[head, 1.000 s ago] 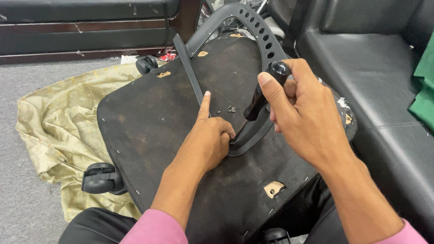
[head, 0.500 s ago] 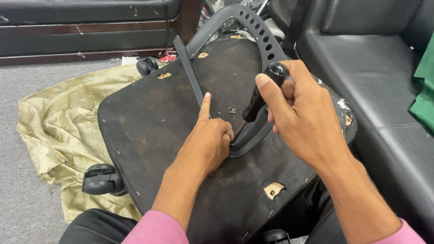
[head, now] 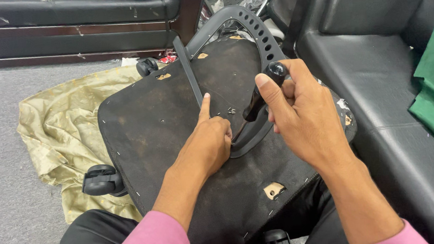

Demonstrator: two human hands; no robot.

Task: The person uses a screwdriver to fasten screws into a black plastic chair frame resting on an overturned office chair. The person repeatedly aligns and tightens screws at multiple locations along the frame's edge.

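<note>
Upturned chair seat (head: pixel 177 141) lies across the person's lap, underside up, dusty black fabric with staples along the edge. A caster wheel (head: pixel 100 180) pokes out at its left edge, a crumpled yellow-green cloth (head: pixel 55 125) lies on the grey floor beneath, and a black sofa (head: pixel 380 71) stands to the right

Left hand (head: pixel 209 141) rests on the seat underside, fingers curled, index finger stretched forward along the flat black bar (head: pixel 190 74); looks like a steadying press beside the spot being worked. It grips nothing that I can see

Right hand (head: pixel 300 114) is closed round the black handle of a screwdriver (head: pixel 261 94), thumb near the rounded knob on top, shaft angled down toward the curved black armrest bracket (head: pixel 252 137) lying on the seat. The tip's contact point is hidden. Hands are close, not touching

Against half a second ago: almost nothing differs. Left index finger in the same line, right hand in the same grip, tool at the same slant; seat and cloth have not shifted
</note>
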